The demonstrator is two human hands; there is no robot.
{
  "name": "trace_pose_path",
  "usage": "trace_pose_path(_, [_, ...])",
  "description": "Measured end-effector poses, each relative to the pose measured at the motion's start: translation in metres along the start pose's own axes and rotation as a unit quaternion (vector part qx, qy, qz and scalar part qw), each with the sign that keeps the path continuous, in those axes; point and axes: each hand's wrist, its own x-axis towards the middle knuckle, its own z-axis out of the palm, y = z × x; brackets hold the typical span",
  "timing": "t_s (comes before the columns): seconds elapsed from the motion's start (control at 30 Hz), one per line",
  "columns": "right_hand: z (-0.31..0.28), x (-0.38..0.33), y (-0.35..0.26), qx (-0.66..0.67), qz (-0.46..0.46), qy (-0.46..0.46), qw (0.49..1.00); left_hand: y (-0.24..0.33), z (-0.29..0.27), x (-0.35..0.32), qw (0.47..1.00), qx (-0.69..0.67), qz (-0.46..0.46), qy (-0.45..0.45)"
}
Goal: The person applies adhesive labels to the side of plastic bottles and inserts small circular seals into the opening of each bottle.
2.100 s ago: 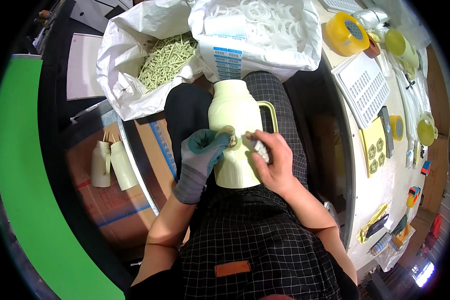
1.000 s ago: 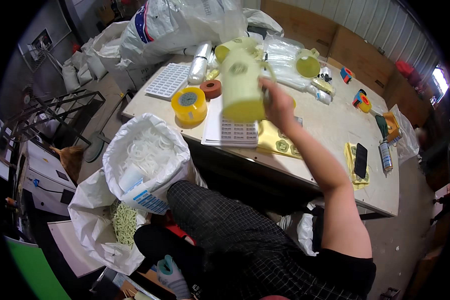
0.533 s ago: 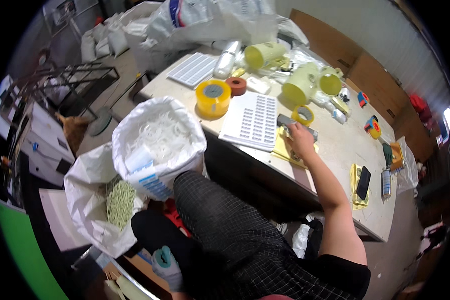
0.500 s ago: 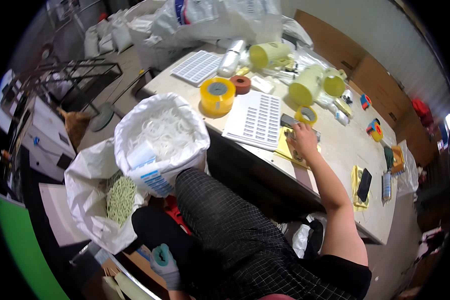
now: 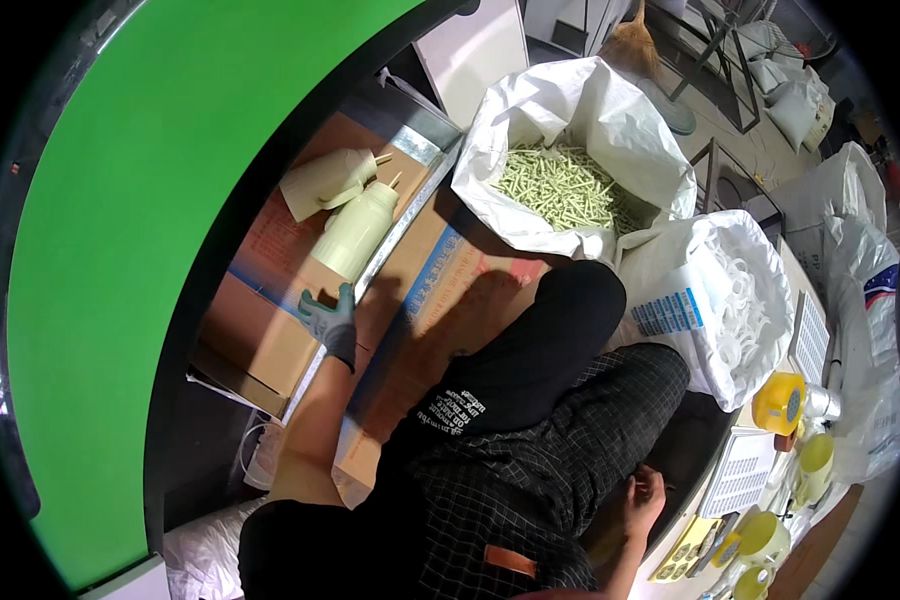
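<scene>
On the cardboard-lined ledge of a machine lie two pale green bottle-like containers. Each has a thin stick poking out of its end. My left hand (image 5: 331, 322), in a grey and teal glove, is beside the bottom of the nearer container (image 5: 357, 232). Its fingers are spread with nothing between them; contact with the container cannot be made out. The other container (image 5: 322, 184) lies farther left, against the first. My bare right hand (image 5: 645, 497) hangs by the table edge near my thigh, fingers loosely bent and no object visible in them.
A white sack of pale green sticks (image 5: 562, 188) stands ahead, beside a white sack of clear rings (image 5: 734, 318). At right, the table (image 5: 682, 530) bears label sheets (image 5: 737, 472), a yellow tape roll (image 5: 778, 403) and yellow-green cylinders. A green panel (image 5: 170, 180) fills the left.
The view has swung left from the table to the machine ledge. My left hand has reached out to the pale green containers. My right hand has left the yellow sheet on the table.
</scene>
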Motion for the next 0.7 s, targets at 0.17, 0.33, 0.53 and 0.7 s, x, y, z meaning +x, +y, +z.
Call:
trace_pose_path(0.17, [-0.015,0.033,-0.044,0.035,-0.011,0.014,0.999,-0.04,0.094,0.075,0.91,-0.256,-0.23,-0.229])
trace_pose_path(0.33, [-0.032,0.085,-0.119,-0.042,-0.176,0.019,0.983,0.051,0.152,0.071,0.774,-0.518,-0.249,-0.265])
trace_pose_path(0.53, [0.02,0.138,-0.166,0.522,-0.097,-0.04,0.846,0.238,-0.064,-0.035,0.738,-0.538,0.146,-0.381])
trace_pose_path(0.7, [0.016,0.133,-0.19,0.663,-0.161,0.104,0.723,0.269,-0.127,-0.096,0.48,-0.572,-0.009,-0.665])
